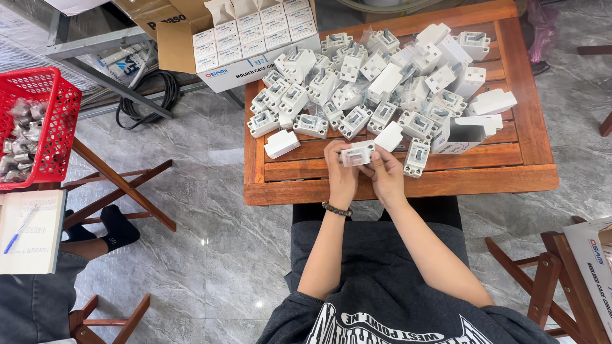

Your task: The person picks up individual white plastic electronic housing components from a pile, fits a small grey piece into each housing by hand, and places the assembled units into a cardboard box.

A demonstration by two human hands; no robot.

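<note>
At the bottom centre of the frame a dark grey printed shirt (382, 306) is seen, from which two bare forearms rise toward the middle of the picture. A dark beaded bracelet (336, 209) is worn on the wrist of the left hand (341, 175), and the right hand (386, 175) is set just beside it. A small white rectangular plastic circuit breaker (357, 153) is gripped between both hands, the fingers of each curled closed about its ends, just above the near edge of the brown slatted wooden table (408, 188). Just to the right of the hands a loose breaker of the same kind (416, 157) lies on the slats, and to their left a small closed white carton (281, 143) rests near the table's left edge. Right of centre an opened white carton (460, 135) lies on its side. Further up, the middle of the table is covered by a heap of white circuit breakers (370, 83). At the upper left of the table a large open cardboard box packed with small white cartons (252, 35) is seen. At the far left of the frame a red plastic basket of bagged parts (38, 127) stands above a white notebook with a blue pen (30, 230).
</note>
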